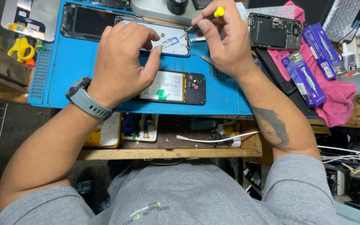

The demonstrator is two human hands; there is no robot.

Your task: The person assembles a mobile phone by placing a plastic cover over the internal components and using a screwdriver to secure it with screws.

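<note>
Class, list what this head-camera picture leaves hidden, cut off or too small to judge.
- Head view: screwdriver tip contact on the phone frame too small to judge.
- Frame's left end hidden under the left hand.
- Right hand covers the tweezers' far end.
- Top edge crops the dark cylinder.

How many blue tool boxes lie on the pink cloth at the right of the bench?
2. One blue box lies at the pink cloth's near left edge; the other blue box lies farther back, right of it. More may be hidden.
</note>
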